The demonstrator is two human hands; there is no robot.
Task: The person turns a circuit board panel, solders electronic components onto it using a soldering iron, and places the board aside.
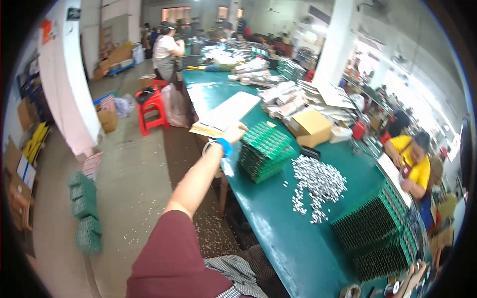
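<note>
My left hand (233, 133), below a blue wristband, is stretched out over the left edge of the table. Its fingers look bent and closed at the near edge of a flat white board (233, 110); blur hides the exact grip. Brown cardboard (206, 130) shows under the board's near left corner. Just right of the hand stands a stack of green perforated trays (266, 149). Past it lies a loose pile of small white and dark parts (319, 181). My right hand is out of view.
More green tray stacks (370, 223) stand at the table's right, before a co-worker in yellow (412, 161). A brown carton (310, 126) and wrapped bundles (283, 97) sit farther back. On the floor at left are a red stool (152, 110) and green stacks (84, 198).
</note>
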